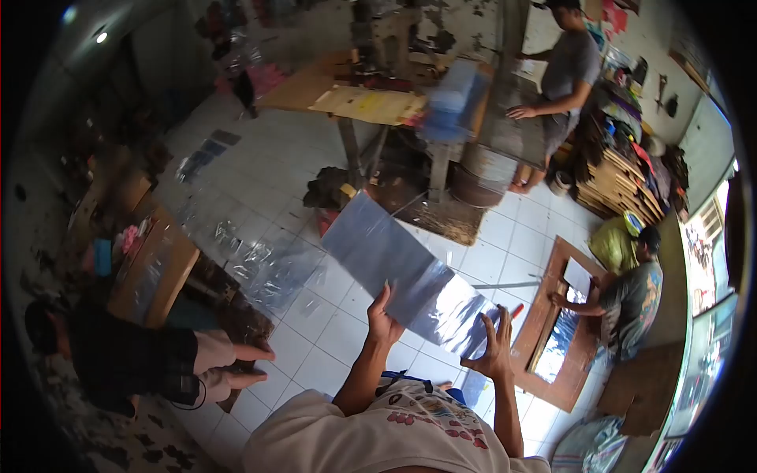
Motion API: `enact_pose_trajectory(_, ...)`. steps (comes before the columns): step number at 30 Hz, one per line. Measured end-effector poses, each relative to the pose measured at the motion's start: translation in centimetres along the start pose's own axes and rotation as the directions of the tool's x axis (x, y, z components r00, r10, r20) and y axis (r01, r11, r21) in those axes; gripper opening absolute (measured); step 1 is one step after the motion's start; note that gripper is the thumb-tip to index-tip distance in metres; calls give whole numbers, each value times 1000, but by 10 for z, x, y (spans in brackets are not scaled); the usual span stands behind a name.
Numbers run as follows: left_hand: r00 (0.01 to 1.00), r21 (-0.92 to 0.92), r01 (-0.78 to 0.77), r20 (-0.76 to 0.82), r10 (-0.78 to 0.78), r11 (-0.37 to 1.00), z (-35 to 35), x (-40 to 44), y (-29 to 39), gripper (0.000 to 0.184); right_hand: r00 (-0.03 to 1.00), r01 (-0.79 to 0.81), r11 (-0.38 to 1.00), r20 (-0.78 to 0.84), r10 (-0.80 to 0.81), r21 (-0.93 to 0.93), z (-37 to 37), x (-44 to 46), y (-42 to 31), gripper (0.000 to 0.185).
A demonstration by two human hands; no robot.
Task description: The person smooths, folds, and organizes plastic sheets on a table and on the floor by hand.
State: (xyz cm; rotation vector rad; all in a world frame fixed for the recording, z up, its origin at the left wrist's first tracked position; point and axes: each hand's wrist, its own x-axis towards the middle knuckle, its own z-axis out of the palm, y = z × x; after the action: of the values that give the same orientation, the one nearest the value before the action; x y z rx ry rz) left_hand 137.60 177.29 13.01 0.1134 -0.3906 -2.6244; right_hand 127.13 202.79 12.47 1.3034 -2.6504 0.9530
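A long, shiny, translucent plastic sheet or stack of sheets (402, 272) is held up in front of me, slanting from upper left to lower right. My left hand (384, 317) grips its lower edge near the middle, thumb pointing up. At its lower right end, my right hand (493, 343) has its fingers curved around the corner. Below the sheet are my white printed shirt and a tiled floor (315, 315).
A worktable (300, 91) with a blue stack (453, 102) stands ahead, a person (564, 79) beside it. Another person (635, 296) works at a low board (520, 355) on the right. At left, a person (134, 355) is near a wooden bench (177, 272). Clear plastic (272, 272) lies on the floor.
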Motion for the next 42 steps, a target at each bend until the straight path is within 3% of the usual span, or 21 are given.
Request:
enact_pose_trajectory(4,973,188,-218,-40,229,958,-16,-32,96,37,977,85,992,187,-100,88,58,37,-44,111)
enact_pose_trajectory(6,933,461,-357,131,336,812,-56,-47,154,38,951,105,980,272,-149,169,93,51,-66,111)
enact_pose_trajectory(8,893,713,-330,23,449,619,-23,-62,188,40,931,128,963,307,-199,237,130,59,-84,113)
enact_pose_trajectory(11,822,869,-350,106,560,349,15,-68,226,36,895,193,919,321,-308,344,165,74,-120,113)
enact_pose_trajectory(12,748,866,-426,173,641,263,34,-66,234,36,874,192,915,363,-325,356,177,82,-127,112)
enact_pose_trajectory(14,758,900,-378,167,631,216,26,-67,263,36,864,203,899,362,-351,389,200,96,-141,111)
enact_pose_trajectory(16,764,929,-320,137,631,185,24,-63,284,34,867,165,902,378,-326,399,223,104,-159,112)
enact_pose_trajectory(17,736,926,-338,150,660,166,28,-53,296,32,866,240,881,320,-384,408,247,111,-155,116)
enact_pose_trajectory(20,678,932,-341,154,719,122,32,-6,325,29,869,250,876,304,-391,411,299,145,-171,119)
enact_pose_trajectory(23,751,967,-230,102,653,113,21,35,353,29,863,238,877,324,-388,416,329,193,-201,119)
enact_pose_trajectory(24,714,928,-365,226,663,76,17,52,358,30,843,269,856,321,-431,442,343,211,-202,121)
enact_pose_trajectory(29,689,931,-361,230,687,50,4,125,411,33,791,250,798,359,-495,548,383,297,-221,126)
enact_pose_trajectory(30,685,930,-362,227,692,54,1,140,423,33,792,291,820,357,-495,492,391,314,-225,124)
enact_pose_trajectory(37,585,960,-263,83,807,92,-39,176,500,29,737,298,827,436,-516,476,439,417,-269,123)
enact_pose_trajectory(39,513,965,-185,-64,856,183,-49,177,523,29,726,357,828,430,-537,433,465,435,-274,123)
enact_pose_trajectory(40,509,957,-187,-99,855,222,-53,175,535,48,721,362,829,435,-539,426,477,442,-274,121)
enact_pose_trajectory(42,519,948,-280,17,855,152,-67,174,562,63,704,375,820,443,-555,432,495,464,-280,116)
